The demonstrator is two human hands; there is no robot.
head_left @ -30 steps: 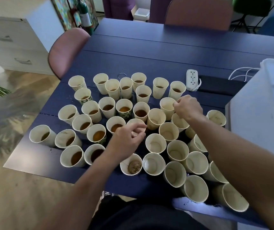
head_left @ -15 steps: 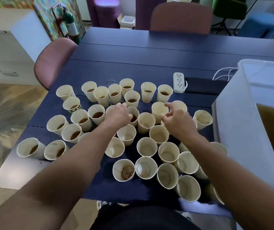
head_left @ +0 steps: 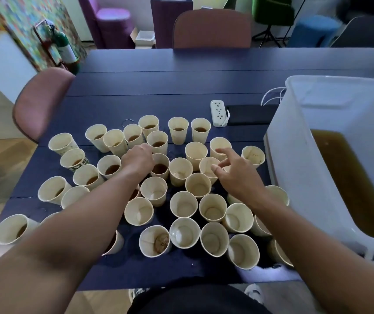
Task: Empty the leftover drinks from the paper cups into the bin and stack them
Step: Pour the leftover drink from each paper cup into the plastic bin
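Our left hand (head_left: 138, 158) has moved on to grip a full cup (head_left: 159, 166) mid-tabletop; our right hand (head_left: 234, 175), fingers spread, holds nothing, so another pour follows.

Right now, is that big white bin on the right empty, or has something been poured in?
Not empty. The white bin holds a pool of murky brown liquid, visible through its open top.

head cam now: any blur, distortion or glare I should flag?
Head view: wide-angle bowing bends the table edges and stretches both forearms; left hand and right hand slightly soft; the bin wall looks washed out; the cups' insides stay readable.
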